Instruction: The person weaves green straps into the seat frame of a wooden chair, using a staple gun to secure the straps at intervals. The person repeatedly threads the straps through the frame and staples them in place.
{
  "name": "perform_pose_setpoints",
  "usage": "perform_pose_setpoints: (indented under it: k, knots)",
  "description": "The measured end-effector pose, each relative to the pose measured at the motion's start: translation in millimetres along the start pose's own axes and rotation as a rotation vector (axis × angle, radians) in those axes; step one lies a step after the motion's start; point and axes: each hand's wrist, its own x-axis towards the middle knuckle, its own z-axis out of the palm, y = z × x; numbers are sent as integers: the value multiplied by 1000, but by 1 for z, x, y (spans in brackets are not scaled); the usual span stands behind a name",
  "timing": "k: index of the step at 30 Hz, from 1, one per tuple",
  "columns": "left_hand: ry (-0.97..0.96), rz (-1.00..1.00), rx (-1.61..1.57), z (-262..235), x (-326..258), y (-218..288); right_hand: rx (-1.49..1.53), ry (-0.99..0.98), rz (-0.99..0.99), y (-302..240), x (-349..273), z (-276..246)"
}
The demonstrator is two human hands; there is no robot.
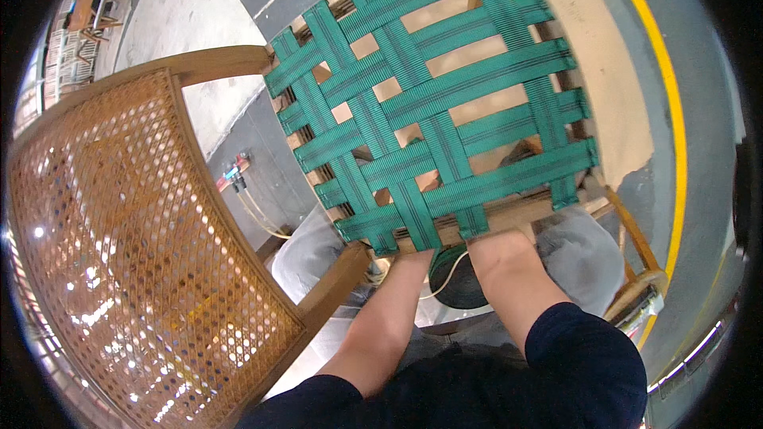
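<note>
A wooden chair lies tipped, its seat frame point(497, 218) facing up before me. Woven green webbing straps point(445, 139) cross the seat, with square and oblong gaps between them. My left forearm point(385, 306) and right forearm point(509, 270) reach under the seat's near edge. Both hands are hidden beneath the frame and straps; a small skin-toned patch shows through one gap, too little to read any fingers. Between my forearms sits a dark round coil point(461, 282), probably rolled webbing, with a pale cord point(449, 276) across it. The chair's woven cane back point(151, 246) stands to the left.
On the floor at left lie red and blue fittings point(237, 168) with a pale hose point(258, 218). A brown sheet point(608, 71) lies under the far right side. A yellow floor line point(671, 103) curves along the right. Other chairs point(91, 16) stand far left.
</note>
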Motion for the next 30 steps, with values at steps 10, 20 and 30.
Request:
perform_pose_setpoints:
  k: [10,20,30]
  knots:
    - [-415,-60,91,6,22,4,-1134,17,-3,-38,-188,-59]
    - [-106,-31,141,38,-15,-8,-890,1275,-924,-137,-509,-264]
    - [-214,126,126,34,-12,-8,-987,1423,-469,-145,-476,-384]
